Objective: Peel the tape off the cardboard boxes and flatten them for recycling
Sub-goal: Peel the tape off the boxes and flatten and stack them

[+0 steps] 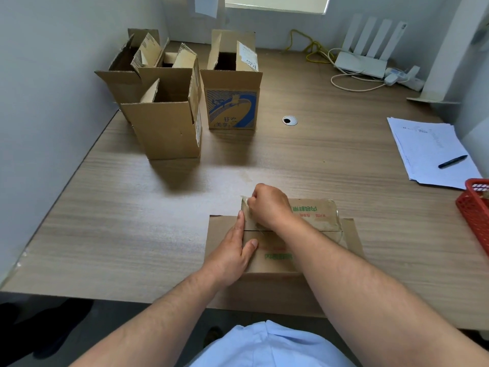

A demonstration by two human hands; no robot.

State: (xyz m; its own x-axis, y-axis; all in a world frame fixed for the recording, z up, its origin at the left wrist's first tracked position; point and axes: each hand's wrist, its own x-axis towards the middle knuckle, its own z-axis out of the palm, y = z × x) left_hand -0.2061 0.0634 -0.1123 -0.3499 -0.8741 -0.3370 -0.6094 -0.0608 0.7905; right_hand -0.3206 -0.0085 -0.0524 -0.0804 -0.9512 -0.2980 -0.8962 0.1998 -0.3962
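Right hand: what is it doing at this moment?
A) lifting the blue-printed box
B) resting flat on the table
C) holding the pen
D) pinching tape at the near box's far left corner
D: the right hand curls its fingers round a lifted end of clear tape at the far left corner of the box, while the left hand presses flat on the box.

On the table point(105, 207), a box point(312, 215) lies at 6 o'clock; the left hand point(232, 250) rests on it, and the right hand point(267, 207) pinches tape point(244, 201) at its far left corner. Three boxes point(169, 128) stand at 11 o'clock, a fourth box point(231, 107) just right of them. At 2 o'clock lie papers point(423, 144) with a pen point(452, 161) on top, at 3 o'clock a basket point(473, 207).
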